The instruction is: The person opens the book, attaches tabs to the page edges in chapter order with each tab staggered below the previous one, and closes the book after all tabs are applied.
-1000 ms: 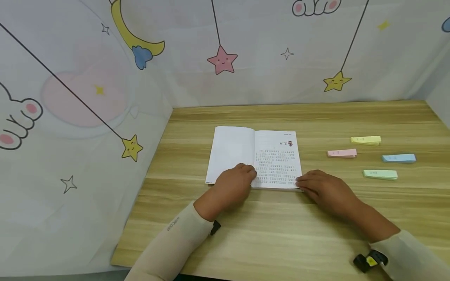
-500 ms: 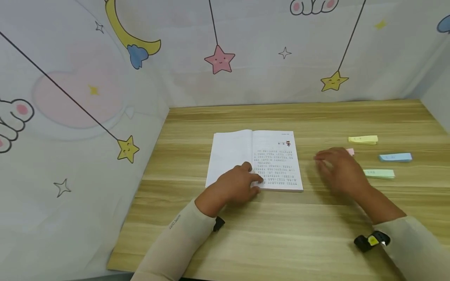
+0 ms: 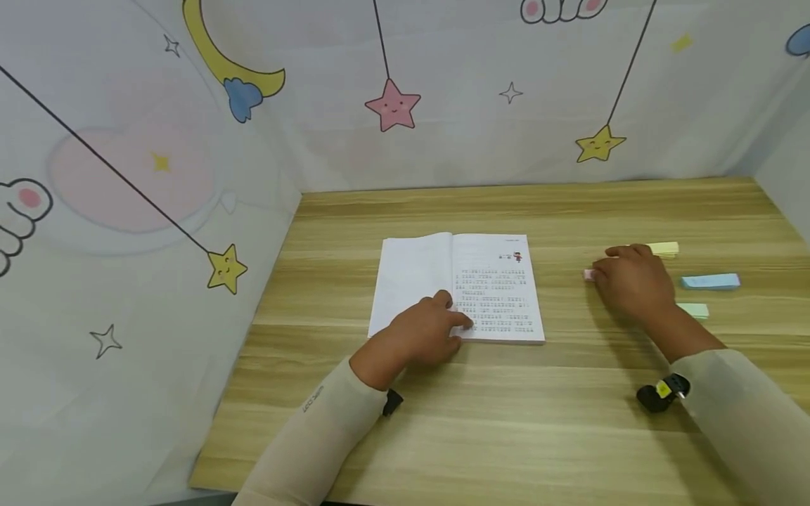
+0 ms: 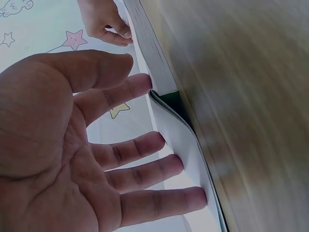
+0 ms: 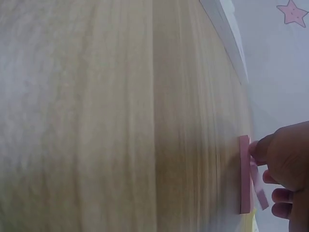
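An open book (image 3: 493,302) lies on the wooden table, its left page blank and its right page printed. Fingers spread, my left hand (image 3: 425,330) rests across the lower part near the spine. In the left wrist view that hand (image 4: 106,145) has its fingertips on the paper beside the thick page block (image 4: 154,53). My right hand (image 3: 635,284) is at the pink sticky note pad (image 3: 588,275), hiding most of it. The right wrist view shows thumb and finger of this hand (image 5: 285,169) pinching the upper end of the pink pad (image 5: 245,176), where one strip stands apart.
Around the right hand lie more sticky note pads: yellow (image 3: 664,249) behind, blue (image 3: 710,281) to the right, and green (image 3: 695,310) partly hidden by the hand. A printed cloth backdrop (image 3: 468,140) rises behind the table (image 3: 443,422) and along its left side.
My right hand has left the book's right edge and moved right and away to the pink pad. My left hand has spread its fingers over the book and stays there.
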Motion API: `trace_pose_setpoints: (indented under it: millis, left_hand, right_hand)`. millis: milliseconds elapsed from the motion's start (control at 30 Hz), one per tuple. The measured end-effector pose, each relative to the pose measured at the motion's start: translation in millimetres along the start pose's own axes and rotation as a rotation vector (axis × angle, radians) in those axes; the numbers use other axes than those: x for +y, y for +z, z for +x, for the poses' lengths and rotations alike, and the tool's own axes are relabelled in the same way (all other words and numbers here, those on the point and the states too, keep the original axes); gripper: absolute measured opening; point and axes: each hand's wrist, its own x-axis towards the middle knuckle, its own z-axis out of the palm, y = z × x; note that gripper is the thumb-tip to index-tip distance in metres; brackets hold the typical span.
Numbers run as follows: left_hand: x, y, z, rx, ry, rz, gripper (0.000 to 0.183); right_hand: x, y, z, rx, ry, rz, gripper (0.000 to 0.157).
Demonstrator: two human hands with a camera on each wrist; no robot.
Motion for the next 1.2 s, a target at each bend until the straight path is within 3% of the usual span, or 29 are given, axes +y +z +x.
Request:
trace_pose_setpoints:
  millis: [233, 467, 800, 1200]
  left_hand:
    - [0.7, -0.5, -0.1, -0.006, -0.003, 0.017, 0.037]
    - [0.9, -1.7, -0.7, -0.014, -0.007, 0.018, 0.039]
    - [1.0, -1.2, -0.3, -0.026, -0.023, 0.018, 0.041]
    - [0.2, -1.7, -0.7, -0.018, -0.016, 0.016, 0.041]
  right_hand:
    - [-0.5, 2.2, -0.6, 0.07, 0.067, 0.068, 0.022]
    - [-1.6, 1.3, 0.8, 0.132, 0.068, 0.098, 0.017]
    - [-1.5, 2.1, 1.1, 0.009, 0.091, 0.171, 0.023]
    - [-7.6, 2.2, -0.9, 0.122, -0.004, -0.017, 0.012]
